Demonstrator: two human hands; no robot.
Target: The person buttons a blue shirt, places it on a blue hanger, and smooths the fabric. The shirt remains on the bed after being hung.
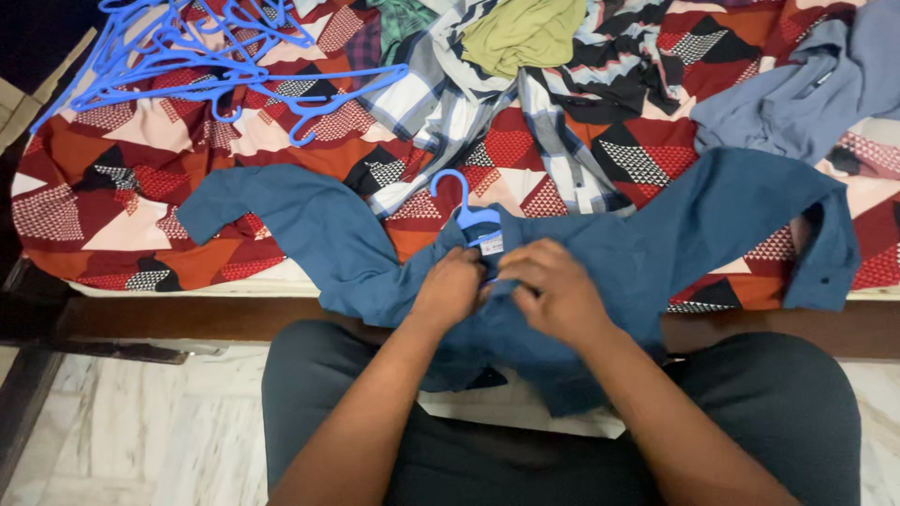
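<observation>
A dark blue shirt (675, 225) lies spread over the bed's front edge, its sleeves stretched out left and right. A blue plastic hanger (466, 214) sits inside its collar, with the hook pointing up the bed. My left hand (448, 289) and my right hand (553, 289) meet just below the collar. Both pinch the shirt's front fabric close together, fingers curled. My forearms reach in from my lap, and the shirt's lower part hangs down over my knees.
A pile of blue hangers (202, 56) lies at the back left on the patterned red bedsheet (103, 178). Crumpled clothes lie behind: a plaid shirt (441, 103), an olive garment (525, 33), a grey-blue shirt (797, 94). A marble floor (141, 431) shows at lower left.
</observation>
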